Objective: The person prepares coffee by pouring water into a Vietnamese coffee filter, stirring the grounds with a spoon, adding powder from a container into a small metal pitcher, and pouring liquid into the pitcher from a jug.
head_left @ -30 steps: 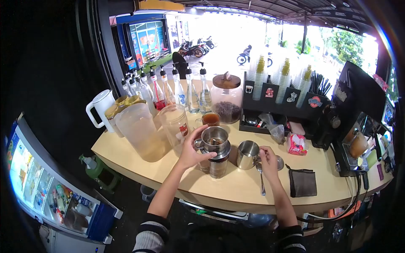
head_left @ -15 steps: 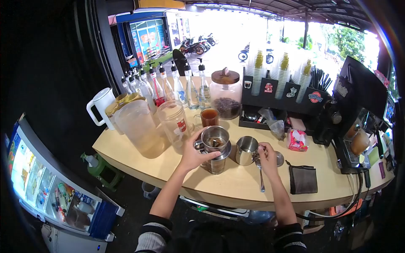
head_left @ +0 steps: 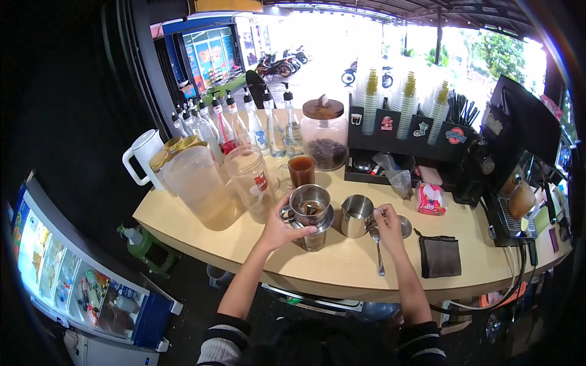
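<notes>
My left hand [head_left: 282, 229] is wrapped round the metal drip filter [head_left: 310, 204], which has dark contents and sits on a clear glass [head_left: 314, 240]. My right hand [head_left: 388, 226] is closed at the handle of a steel pitcher [head_left: 356, 216] standing on the counter. Beside it lie a spoon [head_left: 379, 256] and a round metal lid [head_left: 403, 227], partly behind my right fingers. A glass mug of brown drink [head_left: 301, 172] stands just behind the filter.
On the wooden counter [head_left: 342, 268], plastic pitchers [head_left: 201, 189] and pump bottles [head_left: 259, 128] stand left. Behind are a lidded jar [head_left: 325, 137] and black cup holder [head_left: 390, 134]. A dark cloth [head_left: 441, 257], pink tissue pack [head_left: 431, 200] and coffee machine [head_left: 513, 213] are right.
The view has shifted slightly. Both hands keep nearly the same places at the filter and the steel pitcher.
</notes>
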`<state>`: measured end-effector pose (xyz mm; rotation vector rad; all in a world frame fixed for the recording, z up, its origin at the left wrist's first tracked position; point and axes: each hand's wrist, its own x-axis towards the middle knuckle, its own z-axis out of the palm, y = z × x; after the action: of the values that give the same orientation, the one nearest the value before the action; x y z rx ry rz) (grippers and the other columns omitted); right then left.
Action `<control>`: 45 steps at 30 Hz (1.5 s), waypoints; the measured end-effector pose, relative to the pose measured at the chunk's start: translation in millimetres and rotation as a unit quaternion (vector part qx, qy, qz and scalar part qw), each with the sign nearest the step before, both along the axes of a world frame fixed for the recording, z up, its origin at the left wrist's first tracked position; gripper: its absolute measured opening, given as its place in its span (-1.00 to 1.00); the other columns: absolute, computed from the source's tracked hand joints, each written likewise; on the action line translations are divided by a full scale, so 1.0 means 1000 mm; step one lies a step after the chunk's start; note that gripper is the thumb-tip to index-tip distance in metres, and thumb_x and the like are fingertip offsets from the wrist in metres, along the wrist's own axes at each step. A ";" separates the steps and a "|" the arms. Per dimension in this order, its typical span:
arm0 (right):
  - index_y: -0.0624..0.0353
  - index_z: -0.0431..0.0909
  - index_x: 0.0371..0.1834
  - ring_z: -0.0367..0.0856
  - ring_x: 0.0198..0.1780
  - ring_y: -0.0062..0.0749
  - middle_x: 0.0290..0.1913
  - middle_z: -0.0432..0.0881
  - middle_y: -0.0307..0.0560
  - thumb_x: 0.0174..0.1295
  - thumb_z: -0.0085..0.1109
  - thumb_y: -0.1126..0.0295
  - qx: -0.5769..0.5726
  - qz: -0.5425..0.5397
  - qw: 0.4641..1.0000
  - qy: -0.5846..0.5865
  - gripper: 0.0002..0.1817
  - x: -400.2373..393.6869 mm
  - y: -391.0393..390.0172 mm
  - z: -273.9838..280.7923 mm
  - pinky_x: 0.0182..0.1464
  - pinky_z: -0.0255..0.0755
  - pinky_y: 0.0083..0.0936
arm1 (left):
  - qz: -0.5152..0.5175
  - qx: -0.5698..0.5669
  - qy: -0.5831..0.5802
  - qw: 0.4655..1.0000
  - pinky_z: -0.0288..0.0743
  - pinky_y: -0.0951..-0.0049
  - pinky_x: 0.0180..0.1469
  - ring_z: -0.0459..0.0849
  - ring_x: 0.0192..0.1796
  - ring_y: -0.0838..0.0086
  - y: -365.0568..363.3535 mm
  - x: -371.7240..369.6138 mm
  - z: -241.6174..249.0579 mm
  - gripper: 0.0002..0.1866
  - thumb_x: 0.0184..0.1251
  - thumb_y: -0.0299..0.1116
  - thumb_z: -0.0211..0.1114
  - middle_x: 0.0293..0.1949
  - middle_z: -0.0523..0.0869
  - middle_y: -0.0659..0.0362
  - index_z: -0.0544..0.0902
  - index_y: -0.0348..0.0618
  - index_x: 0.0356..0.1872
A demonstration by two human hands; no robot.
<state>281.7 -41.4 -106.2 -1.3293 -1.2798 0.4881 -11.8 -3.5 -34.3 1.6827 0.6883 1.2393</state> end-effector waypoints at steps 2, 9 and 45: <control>0.21 0.40 -0.30 0.47 -0.41 -0.63 -0.43 0.53 -0.24 0.38 0.10 0.34 0.011 0.062 0.993 0.101 -0.81 0.005 0.007 -0.010 -0.34 0.37 -0.61 | 0.002 -0.004 0.025 1.000 0.41 0.34 0.25 0.57 0.15 0.39 -0.002 -0.002 0.005 -0.08 -0.26 -0.26 0.68 0.09 0.60 0.05 0.42 -0.28 0.24; 0.12 0.36 -0.34 0.49 -0.36 -0.64 -0.43 0.49 -0.28 0.38 0.10 0.38 -0.060 0.119 0.975 0.176 -0.84 0.002 -0.004 0.008 -0.25 0.37 -0.67 | -0.042 -0.023 0.062 0.997 0.41 0.35 0.25 0.56 0.15 0.40 0.001 -0.006 0.016 -0.11 -0.24 -0.27 0.67 0.09 0.60 0.10 0.43 -0.23 0.23; 0.14 0.28 -0.38 0.38 -0.41 -0.84 -0.41 0.38 -0.37 0.16 0.24 0.60 0.035 0.183 0.982 -0.033 -0.74 -0.066 -0.002 0.214 -0.40 0.38 -0.79 | -0.087 0.095 0.066 0.989 0.39 0.30 0.18 0.53 0.09 0.26 0.021 -0.003 0.013 -0.20 -0.25 -0.21 0.62 -0.02 0.53 0.06 0.46 -0.29 0.10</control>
<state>215.5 -43.3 107.8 -1.0598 -1.5940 0.6505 -15.1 17.8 -20.8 1.9529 0.5002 1.1043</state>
